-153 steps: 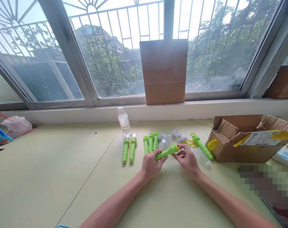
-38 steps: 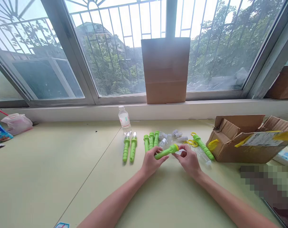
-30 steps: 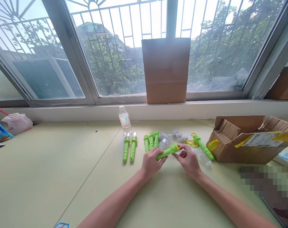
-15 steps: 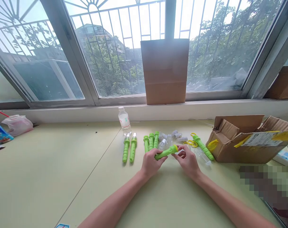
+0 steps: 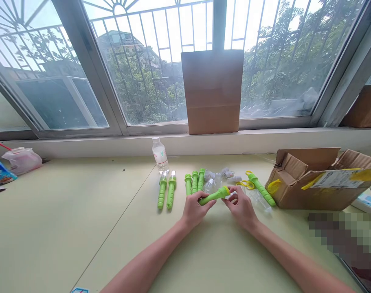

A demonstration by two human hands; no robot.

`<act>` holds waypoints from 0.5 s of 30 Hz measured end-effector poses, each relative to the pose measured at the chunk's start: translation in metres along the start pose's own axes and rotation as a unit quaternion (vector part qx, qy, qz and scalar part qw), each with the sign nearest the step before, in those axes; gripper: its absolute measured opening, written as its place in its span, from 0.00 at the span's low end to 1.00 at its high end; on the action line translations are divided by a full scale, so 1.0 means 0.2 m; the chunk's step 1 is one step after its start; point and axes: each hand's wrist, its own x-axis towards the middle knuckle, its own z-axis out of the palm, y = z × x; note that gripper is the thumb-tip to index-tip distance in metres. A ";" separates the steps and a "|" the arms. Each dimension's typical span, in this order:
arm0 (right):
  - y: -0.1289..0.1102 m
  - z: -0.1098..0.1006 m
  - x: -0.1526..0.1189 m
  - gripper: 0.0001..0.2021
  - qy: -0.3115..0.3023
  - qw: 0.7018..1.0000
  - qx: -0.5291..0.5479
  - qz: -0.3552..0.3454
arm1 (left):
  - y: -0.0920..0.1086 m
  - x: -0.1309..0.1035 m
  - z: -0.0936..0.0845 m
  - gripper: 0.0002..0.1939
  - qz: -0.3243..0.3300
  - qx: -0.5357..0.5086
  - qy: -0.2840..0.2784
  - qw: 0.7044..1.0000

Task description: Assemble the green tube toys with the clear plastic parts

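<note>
A green plastic tube (image 5: 215,196) with a yellow piece at its right end lies in my left hand (image 5: 195,208), whose thumb and fingers are wrapped round it. The fingertips of my right hand (image 5: 242,206) close on the yellow end piece (image 5: 227,190). Their far side is hidden. Just behind my left hand, several ridged green tubes (image 5: 195,182) lie side by side. Two more green tubes (image 5: 171,190) with clear tips are to the left. Beyond my hands sits a pile of clear plastic caps (image 5: 209,186), beside yellow loops (image 5: 246,184).
Right of my hand, another green tube (image 5: 262,189) leans near an open cardboard box (image 5: 313,191). A water bottle (image 5: 161,156) stands at the back. Far left are a blue packet (image 5: 0,171) and a pink bag (image 5: 23,158). A cardboard sheet (image 5: 214,93) leans against the window.
</note>
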 end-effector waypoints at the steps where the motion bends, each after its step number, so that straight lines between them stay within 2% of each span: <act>1: 0.00 0.00 0.00 0.15 0.003 1.000 0.002 -0.002 | 0.00 0.00 0.00 0.10 -0.003 -0.002 -0.001 1.000; 15: 0.00 0.00 0.00 0.17 0.024 1.000 0.004 -0.014 | 0.03 0.01 -0.01 0.13 -0.086 -0.089 -0.028 0.992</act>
